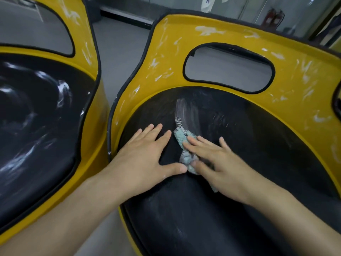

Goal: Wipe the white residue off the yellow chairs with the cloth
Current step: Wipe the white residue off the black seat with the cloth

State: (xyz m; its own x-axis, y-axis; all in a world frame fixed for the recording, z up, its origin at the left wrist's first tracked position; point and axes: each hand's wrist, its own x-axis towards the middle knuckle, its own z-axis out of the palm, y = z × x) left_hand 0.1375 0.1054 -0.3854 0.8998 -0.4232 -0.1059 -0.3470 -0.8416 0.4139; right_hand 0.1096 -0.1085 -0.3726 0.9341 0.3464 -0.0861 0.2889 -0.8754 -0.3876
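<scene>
Two yellow chairs with black seat cushions stand side by side. The right chair (230,36) has white smears across its yellow back and a broad white streak (186,115) on its black cushion. A pale green cloth (181,140) with a checked edge lies on that cushion, just below the streak. My right hand (215,159) presses flat on the cloth with straight fingers. My left hand (145,152) rests flat on the cushion just left of the cloth, fingers spread, thumb tip beside the cloth. The left chair (86,34) also carries white smears on its back and cushion.
A narrow gap of grey floor (118,48) runs between the two chairs. Behind the right chair are glass panels and red fire extinguishers (274,16). Each chair back has an oval cut-out (228,69).
</scene>
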